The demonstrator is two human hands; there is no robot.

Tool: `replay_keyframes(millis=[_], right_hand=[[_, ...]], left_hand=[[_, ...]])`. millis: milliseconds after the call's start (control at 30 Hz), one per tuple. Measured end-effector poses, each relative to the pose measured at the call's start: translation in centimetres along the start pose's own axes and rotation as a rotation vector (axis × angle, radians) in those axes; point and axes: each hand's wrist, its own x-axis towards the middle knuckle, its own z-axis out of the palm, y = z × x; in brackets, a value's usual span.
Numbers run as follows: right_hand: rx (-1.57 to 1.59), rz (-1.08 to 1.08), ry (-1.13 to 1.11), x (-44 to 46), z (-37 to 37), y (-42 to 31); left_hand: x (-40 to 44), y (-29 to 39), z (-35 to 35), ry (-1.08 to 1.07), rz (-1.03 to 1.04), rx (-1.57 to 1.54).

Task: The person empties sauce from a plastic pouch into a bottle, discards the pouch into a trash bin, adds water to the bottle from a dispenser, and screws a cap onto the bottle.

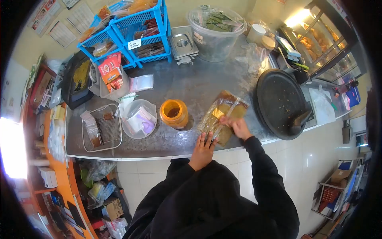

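Observation:
A clear plastic packet with brownish-green contents point(234, 101) lies on the metal worktop in front of me. My left hand point(203, 152) rests on its near left edge with fingers stretched out flat. My right hand point(240, 128) is closed in a pinch on the packet's upper side, near a shiny strip; the fingertips partly hide what they grip. Left of the packet stands an open orange jar point(181, 120) with dark contents. A round plastic tub point(128, 129) beside the jar holds small white bags and something purple.
A wire basket point(112, 148) with small packets sits at left. A large black round tray point(274, 85) with crumbs and a dark scoop is at right. Behind are blue stacked baskets point(137, 59), a lidded steel container point(184, 44) and a clear bucket of leaves point(215, 46).

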Motion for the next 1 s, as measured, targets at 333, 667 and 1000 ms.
replay_keyframes(millis=[333,667,1000], right_hand=[[0.531,0.189,0.414,6.2,-5.6,1.3],[0.098,0.058,0.774,3.3,-3.5,-1.1],[-0.784,0.134,0.369,-2.1,-0.2,-1.2]], left_hand=[[0.1,-0.3,0.0,-0.030,-0.014,0.017],[6.7,-1.0,-4.8,-0.255,-0.105,-0.259],[9.1,0.8,1.7,-0.127,0.246,-0.143]])
